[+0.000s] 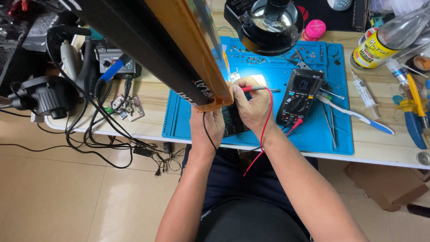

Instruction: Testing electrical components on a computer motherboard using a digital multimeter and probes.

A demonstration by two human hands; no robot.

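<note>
Right hand point(251, 104) pinching red probe point(253, 88) in a tight grip, multimeter point(299, 96) at three o'clock on blue mat point(340, 134), left hand point(207, 126) at eight o'clock, its grip hidden, black lead point(206, 132) across it.

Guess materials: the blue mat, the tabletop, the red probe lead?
Blue mat: looks like silicone or rubber, matte, with moulded compartments along the top. Tabletop: pale wood grain, probably laminate with a white edge. Red probe lead in the right hand: flexible plastic or rubber insulation, slightly glossy.
</note>
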